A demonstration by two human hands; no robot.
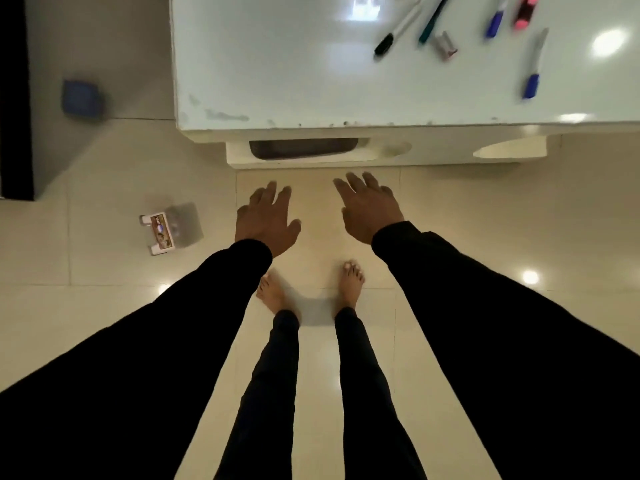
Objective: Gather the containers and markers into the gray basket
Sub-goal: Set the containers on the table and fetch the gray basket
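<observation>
Markers (398, 31) loose on white table (277, 81)

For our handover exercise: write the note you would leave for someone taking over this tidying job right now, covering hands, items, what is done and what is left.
Left hand and right hand: both open, fingers spread, holding nothing, out over the floor short of the table.
Markers on the table: black-capped, dark teal, two blue-capped, a pink highlighter, and a small gray piece.
One clear container lies on the floor to the left.
The gray basket is not in view.
Done: nothing visibly gathered.
Left: collect everything.
</observation>
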